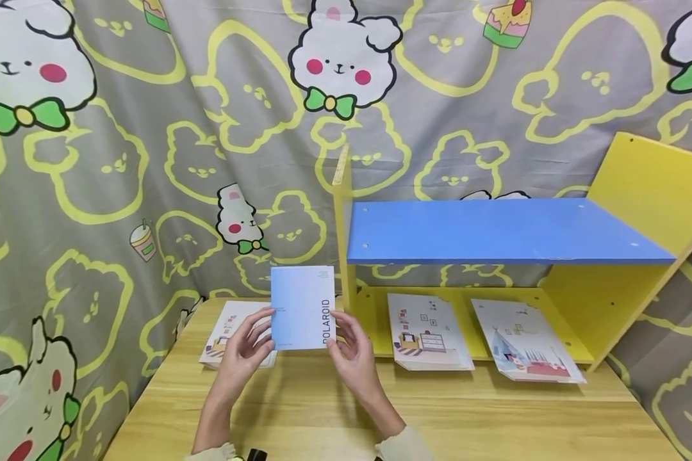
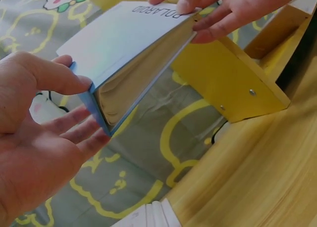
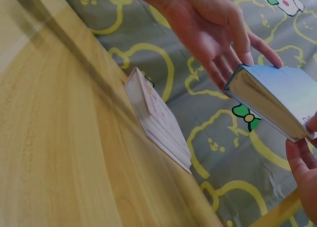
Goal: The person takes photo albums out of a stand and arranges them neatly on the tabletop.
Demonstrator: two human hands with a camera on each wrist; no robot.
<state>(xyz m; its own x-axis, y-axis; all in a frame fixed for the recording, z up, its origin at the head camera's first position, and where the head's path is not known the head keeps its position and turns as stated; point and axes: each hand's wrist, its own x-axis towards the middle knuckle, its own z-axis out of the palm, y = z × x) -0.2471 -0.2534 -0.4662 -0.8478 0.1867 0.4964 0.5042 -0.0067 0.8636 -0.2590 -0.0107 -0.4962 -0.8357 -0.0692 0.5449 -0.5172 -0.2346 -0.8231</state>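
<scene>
A small hardcover photo album (image 1: 301,304), pale blue fading to white with "POLAROID" down its right side, is held up above the table. My left hand (image 1: 243,352) pinches its left edge, thumb on the front cover and fingers behind. On the opposite edge my right hand (image 1: 354,355) grips it near the lettering. In the left wrist view the album (image 2: 129,44) is closed, with its brownish page edges showing between the covers. Behind my left hand, a stack of white illustrated booklets (image 1: 230,314) lies on the table, partly hidden; its layered edges show in the right wrist view.
A yellow shelf unit with a blue board (image 1: 496,230) stands at the right on the wooden table (image 1: 300,416). On its lower level lie two illustrated stacks, a left one (image 1: 429,320) and a right one (image 1: 521,333), jutting past the front edge. A patterned curtain (image 1: 150,160) hangs behind.
</scene>
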